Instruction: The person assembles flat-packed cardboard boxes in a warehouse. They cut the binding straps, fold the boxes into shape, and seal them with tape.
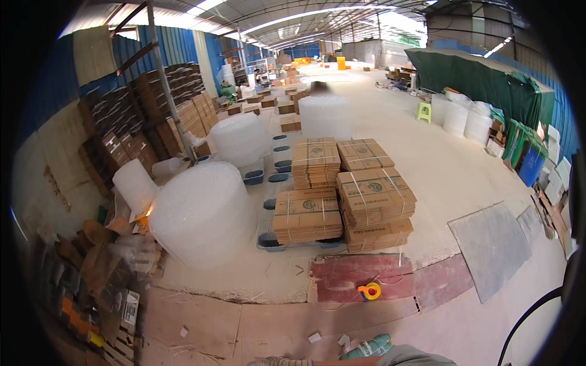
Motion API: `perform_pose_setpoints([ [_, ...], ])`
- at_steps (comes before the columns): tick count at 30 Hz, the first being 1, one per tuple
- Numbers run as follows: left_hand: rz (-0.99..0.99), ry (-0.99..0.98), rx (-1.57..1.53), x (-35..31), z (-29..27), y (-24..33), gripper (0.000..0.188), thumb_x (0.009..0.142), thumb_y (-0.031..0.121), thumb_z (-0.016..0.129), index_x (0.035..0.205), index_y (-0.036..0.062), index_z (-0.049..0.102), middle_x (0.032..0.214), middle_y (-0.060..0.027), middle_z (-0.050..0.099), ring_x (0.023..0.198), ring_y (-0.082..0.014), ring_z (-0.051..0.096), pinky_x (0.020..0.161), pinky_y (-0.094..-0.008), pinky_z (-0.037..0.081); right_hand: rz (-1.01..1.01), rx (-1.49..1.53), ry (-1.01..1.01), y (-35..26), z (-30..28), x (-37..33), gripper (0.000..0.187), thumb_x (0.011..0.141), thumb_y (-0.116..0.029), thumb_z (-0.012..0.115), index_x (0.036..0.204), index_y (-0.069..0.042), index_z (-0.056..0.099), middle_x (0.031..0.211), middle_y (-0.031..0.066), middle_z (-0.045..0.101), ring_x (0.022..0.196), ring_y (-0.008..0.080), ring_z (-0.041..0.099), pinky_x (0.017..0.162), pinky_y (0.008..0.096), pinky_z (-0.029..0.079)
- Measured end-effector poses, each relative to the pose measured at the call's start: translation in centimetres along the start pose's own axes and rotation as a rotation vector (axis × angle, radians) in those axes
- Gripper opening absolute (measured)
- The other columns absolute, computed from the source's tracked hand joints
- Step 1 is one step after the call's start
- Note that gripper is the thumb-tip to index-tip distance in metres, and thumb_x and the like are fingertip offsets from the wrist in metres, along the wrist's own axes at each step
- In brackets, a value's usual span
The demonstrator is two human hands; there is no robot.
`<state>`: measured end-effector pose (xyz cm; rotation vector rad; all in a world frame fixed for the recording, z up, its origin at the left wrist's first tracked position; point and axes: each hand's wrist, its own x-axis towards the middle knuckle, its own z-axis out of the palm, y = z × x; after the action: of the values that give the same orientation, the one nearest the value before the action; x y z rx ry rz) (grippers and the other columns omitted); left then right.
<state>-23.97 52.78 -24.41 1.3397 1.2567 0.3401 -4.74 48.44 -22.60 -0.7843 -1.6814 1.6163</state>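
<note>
Neither of my hands shows its fingers. At the lower edge, a strip of striped knit fabric (284, 361) and some grey clothing (412, 356) come into the picture; whether the knit is a cuff or a glove I cannot make out. Close by on the floor lies a bundle in green wrapping (370, 346). Farther ahead, an orange tape dispenser with a yellow roll (370, 291) rests on a dark red board (348, 268). Beyond the board, strapped stacks of flat brown cartons (308, 216) stand partly on a blue plastic pallet (267, 240).
Large bubble wrap rolls (204, 210) stand left of the cartons. Scrap cardboard (101, 262) is heaped along the left side. A grey sheet (491, 250) lies at right. Farther off are a green stool (423, 111), white rolls (456, 118) and a green tarpaulin (476, 79).
</note>
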Motion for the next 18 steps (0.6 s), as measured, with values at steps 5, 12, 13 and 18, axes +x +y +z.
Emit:
perform_pose_setpoints([
  [5, -0.553, 0.029, -0.019, 12.8, -4.2, -13.8, 0.023, 0.085, 0.024, 0.054, 0.091, 0.0036, 0.061, 0.083, -0.0135, 0.063, 0.069, -0.027, 0.061, 0.065, -0.0375, 0.051, 0.274, -0.046, 0.126, 4.1, -11.1, 2.4, 0.038, 0.089, -0.034, 0.054, 0.119, -0.011, 0.054, 0.111, 0.0112, 0.06, 0.099, 0.0247, 0.057, 0.087, 0.0342, 0.045],
  [12, -0.787, -0.129, -0.184, 29.5, -12.1, -16.1, 0.016, 0.085, 0.018, 0.053, 0.089, 0.0043, 0.06, 0.079, -0.0121, 0.064, 0.063, -0.0242, 0.062, 0.059, -0.0337, 0.053, 0.64, -0.439, 0.816, 12.8, -36.7, -1.2, 0.046, 0.086, -0.041, 0.047, 0.115, -0.006, 0.057, 0.111, 0.0175, 0.059, 0.107, 0.033, 0.054, 0.09, 0.0423, 0.043],
  [13, -0.661, -0.045, 0.085, 34.1, -11.9, -13.6, 0.017, 0.084, 0.017, 0.053, 0.085, 0.0017, 0.058, 0.076, -0.0147, 0.062, 0.059, -0.024, 0.06, 0.052, -0.0328, 0.05, 0.713, -0.464, 0.929, 15.1, -40.1, -3.4, 0.043, 0.085, -0.04, 0.048, 0.11, -0.007, 0.06, 0.111, 0.0182, 0.06, 0.104, 0.0331, 0.056, 0.087, 0.0418, 0.045],
  [18, -0.295, 0.112, 0.049, 50.8, 1.0, 7.5, 0.018, 0.086, 0.011, 0.05, 0.093, -0.0033, 0.06, 0.081, -0.0143, 0.063, 0.067, -0.0201, 0.06, 0.061, -0.032, 0.051, 1.132, -0.492, 1.326, 20.6, -57.4, -18.6, 0.036, 0.085, -0.039, 0.046, 0.1, -0.012, 0.065, 0.1, 0.0167, 0.064, 0.096, 0.0337, 0.06, 0.085, 0.0422, 0.046],
])
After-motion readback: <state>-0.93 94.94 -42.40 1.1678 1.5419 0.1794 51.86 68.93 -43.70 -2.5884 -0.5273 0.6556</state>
